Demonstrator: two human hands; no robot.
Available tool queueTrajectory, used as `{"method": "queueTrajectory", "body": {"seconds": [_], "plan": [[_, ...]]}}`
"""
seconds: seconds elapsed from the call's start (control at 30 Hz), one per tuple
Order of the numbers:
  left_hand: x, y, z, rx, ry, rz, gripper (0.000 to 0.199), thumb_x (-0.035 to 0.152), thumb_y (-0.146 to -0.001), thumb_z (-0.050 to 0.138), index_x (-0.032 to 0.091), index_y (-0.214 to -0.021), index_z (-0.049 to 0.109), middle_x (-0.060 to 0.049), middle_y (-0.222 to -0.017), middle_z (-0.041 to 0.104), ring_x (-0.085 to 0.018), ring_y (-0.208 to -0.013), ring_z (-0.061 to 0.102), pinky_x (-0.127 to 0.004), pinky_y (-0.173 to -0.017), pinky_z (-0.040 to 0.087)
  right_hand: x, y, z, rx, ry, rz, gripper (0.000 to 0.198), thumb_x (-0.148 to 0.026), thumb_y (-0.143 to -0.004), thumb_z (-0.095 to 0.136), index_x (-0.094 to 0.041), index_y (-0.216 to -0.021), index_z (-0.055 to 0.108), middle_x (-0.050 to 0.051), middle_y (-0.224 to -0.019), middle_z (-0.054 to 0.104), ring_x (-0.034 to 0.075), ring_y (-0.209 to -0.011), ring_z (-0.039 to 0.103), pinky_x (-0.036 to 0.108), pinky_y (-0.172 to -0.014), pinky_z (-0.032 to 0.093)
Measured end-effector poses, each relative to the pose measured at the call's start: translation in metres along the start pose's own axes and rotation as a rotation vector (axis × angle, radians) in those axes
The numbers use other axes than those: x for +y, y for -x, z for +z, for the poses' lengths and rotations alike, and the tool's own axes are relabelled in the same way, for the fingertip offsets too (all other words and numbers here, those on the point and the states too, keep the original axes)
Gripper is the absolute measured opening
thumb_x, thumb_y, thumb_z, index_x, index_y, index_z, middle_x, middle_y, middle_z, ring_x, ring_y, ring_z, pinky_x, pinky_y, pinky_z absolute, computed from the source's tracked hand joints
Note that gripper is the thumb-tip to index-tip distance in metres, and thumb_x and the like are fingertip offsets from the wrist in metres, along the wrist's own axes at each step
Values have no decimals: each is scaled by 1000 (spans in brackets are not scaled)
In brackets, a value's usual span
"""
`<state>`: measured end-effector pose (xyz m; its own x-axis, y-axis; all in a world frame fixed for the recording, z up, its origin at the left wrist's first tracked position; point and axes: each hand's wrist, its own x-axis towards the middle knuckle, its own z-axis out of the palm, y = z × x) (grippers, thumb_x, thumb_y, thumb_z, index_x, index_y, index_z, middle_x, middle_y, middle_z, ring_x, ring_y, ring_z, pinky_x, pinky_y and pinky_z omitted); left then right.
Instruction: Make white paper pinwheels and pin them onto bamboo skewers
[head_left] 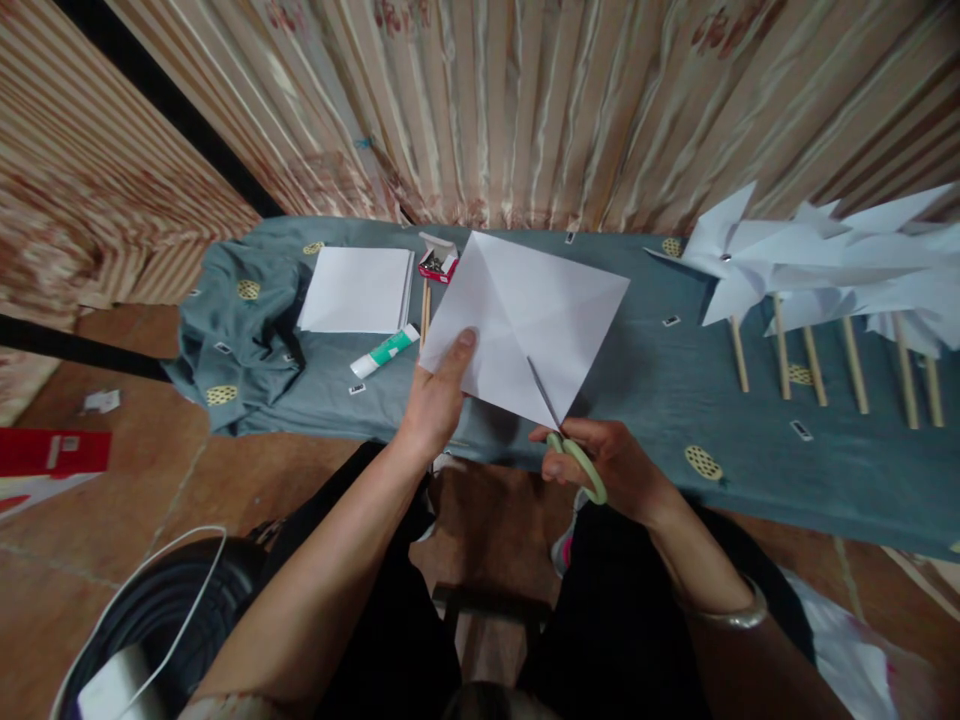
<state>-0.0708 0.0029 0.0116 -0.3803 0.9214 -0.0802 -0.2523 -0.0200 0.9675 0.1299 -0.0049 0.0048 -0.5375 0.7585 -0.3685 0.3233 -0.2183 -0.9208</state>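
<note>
A square sheet of white paper (540, 290) with diagonal fold lines is held up over the table's front edge. My left hand (442, 390) grips its left side, thumb on top and fingers hidden beneath. In my right hand (607, 460) is a pair of scissors (577, 460) with pale green handles. One blade lies over the paper, pointing from the near corner toward the middle; the other blade is hidden under the sheet. Part of the right hand's fingers is inside the handle loops.
Several white paper pinwheels (787, 260) on wooden sticks lie at the right. Toward the left are a stack of white paper (358, 290), a glue tube (385, 350), a small red box (438, 262) of metal pins and thin sticks (425, 308). A patterned cloth (637, 400) covers the table.
</note>
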Motion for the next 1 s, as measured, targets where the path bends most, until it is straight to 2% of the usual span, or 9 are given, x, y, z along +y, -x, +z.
{"method": "queueTrajectory", "body": {"seconds": [0.27, 0.7, 1.0], "plan": [[-3, 3, 3, -11, -2, 5, 34, 40, -83, 65, 19, -109, 68, -8, -117, 71, -26, -121, 61, -39, -110, 44, 0, -1, 1, 25, -13, 7, 44, -54, -61, 79, -16, -82, 71, 2, -63, 67, 14, -55, 58, 26, -54, 46], [-3, 2, 2, -25, 10, 14, 35, 41, -85, 64, 20, -112, 67, -7, -115, 72, -26, -122, 60, -39, -106, 47, -1, -2, 4, 7, -166, 90, 43, -51, -57, 84, -18, -83, 71, 1, -60, 71, 15, -54, 66, 24, -51, 52], [-6, 4, 0, -21, -19, -7, 35, 44, -82, 68, 20, -108, 70, -7, -120, 70, -27, -123, 59, -41, -114, 39, -3, -1, 5, 75, -247, 173, 50, -41, -42, 91, -15, -81, 73, 1, -57, 70, 13, -53, 64, 21, -50, 49]]}}
